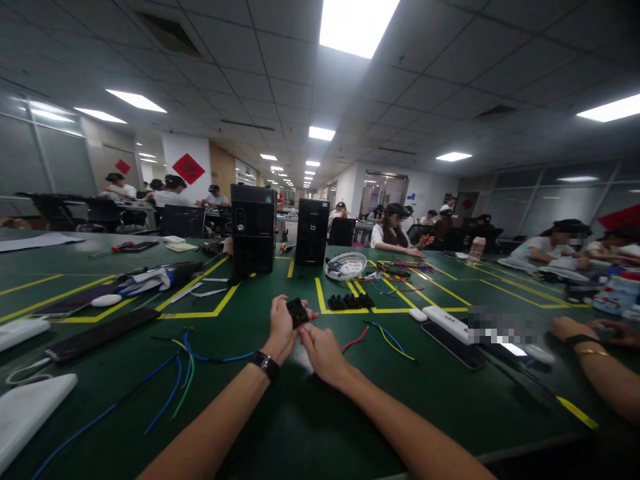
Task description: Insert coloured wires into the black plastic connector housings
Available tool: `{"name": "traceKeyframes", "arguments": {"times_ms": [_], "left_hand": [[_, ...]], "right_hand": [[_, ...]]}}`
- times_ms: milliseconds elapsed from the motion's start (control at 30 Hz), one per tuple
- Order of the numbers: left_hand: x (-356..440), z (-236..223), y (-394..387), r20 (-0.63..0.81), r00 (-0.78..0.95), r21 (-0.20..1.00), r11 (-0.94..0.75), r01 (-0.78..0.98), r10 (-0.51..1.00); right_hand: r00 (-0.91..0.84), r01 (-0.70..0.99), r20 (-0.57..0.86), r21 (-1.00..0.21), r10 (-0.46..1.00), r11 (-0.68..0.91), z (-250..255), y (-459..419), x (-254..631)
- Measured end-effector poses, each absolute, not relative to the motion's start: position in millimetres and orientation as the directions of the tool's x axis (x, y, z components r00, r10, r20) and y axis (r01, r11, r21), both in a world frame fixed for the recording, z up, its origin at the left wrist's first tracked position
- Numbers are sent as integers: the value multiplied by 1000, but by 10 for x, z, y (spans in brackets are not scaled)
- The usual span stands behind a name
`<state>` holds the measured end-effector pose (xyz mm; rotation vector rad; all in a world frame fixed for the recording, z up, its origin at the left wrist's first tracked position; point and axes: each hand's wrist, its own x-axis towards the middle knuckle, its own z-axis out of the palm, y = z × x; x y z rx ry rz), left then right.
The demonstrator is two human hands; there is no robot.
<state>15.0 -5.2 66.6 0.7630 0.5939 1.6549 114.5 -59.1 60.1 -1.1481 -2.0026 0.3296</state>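
My left hand [283, 328], with a dark watch on its wrist, is closed round a small black plastic block [297, 311] above the table. Close against its lower edge, the fingers of my right hand [320, 350] are pinched together; whatever is between them is too small to make out. A row of similar black blocks [350, 302] lies just beyond my hands. To the right of my right hand are a short red wire [356, 339] and a blue and yellow pair of wires [394, 341]. Blue and green wires [187, 363] are spread left of my left wrist.
Two black computer towers [253, 230] stand at the back of the green table [240, 407]. Nearby is a white basket [346, 265] beside tangled coloured wires [400, 270]. Phones and a white power bank [447, 325] lie at right, near another person's arm [600, 363].
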Motion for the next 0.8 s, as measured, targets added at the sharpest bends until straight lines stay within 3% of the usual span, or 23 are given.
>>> {"name": "traceKeyframes", "arguments": {"times_ms": [233,367,467,600,800], "left_hand": [[94,712,-53,357,-171,741,-390,-547,918],[-27,848,4,177,-189,640,-259,-723,966],[-232,902,82,125,-210,561,-244,-791,970],[-346,828,88,215,-150,684,-258,-683,965],[-64,781,-78,324,-57,761,-296,-577,944]], "right_hand": [[-192,576,416,-686,889,445,695,-601,1068],[-340,630,454,-540,824,558,553,-589,1208],[-379,619,445,-530,811,580,489,-579,1293],[-192,520,538,-654,821,550,602,-573,1257],[-203,448,481,-729,853,518,688,-616,1177]]}}
